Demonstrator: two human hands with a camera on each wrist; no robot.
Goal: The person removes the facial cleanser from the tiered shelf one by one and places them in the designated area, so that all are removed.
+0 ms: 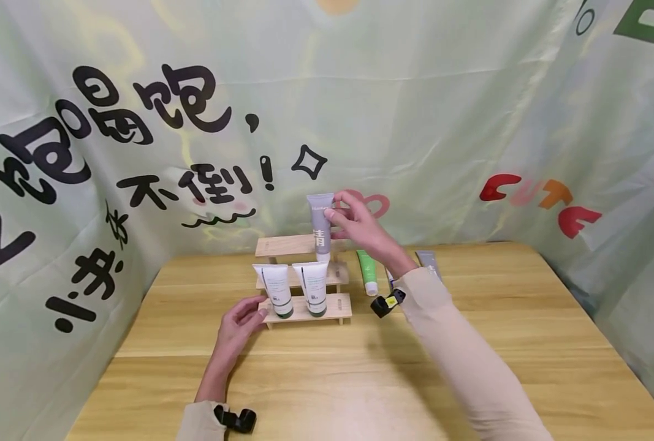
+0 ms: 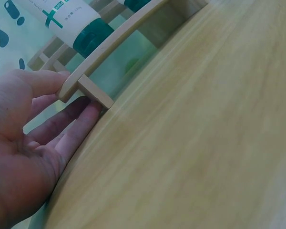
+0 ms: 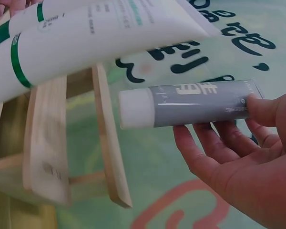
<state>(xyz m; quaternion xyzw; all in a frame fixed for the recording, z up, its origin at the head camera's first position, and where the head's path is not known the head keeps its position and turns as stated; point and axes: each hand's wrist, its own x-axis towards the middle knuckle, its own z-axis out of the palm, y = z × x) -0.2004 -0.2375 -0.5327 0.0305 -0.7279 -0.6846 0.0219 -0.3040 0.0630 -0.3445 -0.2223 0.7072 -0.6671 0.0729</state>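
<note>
My right hand [image 1: 364, 228] pinches a grey squeeze tube [image 1: 320, 229] near its upper end, thumb on one side and fingers on the other. The tube is upright, its white cap [image 3: 137, 108] pointing down, over the middle step of a three-tier wooden rack [image 1: 284, 246]. On the rack's front step two white tubes with green caps stand side by side, a left one [image 1: 277, 289] and a right one [image 1: 312, 286]. My left hand [image 1: 238, 327] grips the left end of that front step, thumb at the board's edge and fingers by its foot [image 2: 95, 90].
Right of the rack a green tube [image 1: 368, 272] lies on the wooden table [image 1: 327, 380]. Another grey tube [image 1: 428, 262] lies farther right, and one more tube there is mostly hidden behind my right forearm. A printed cloth [image 1: 404, 135] hangs behind the table.
</note>
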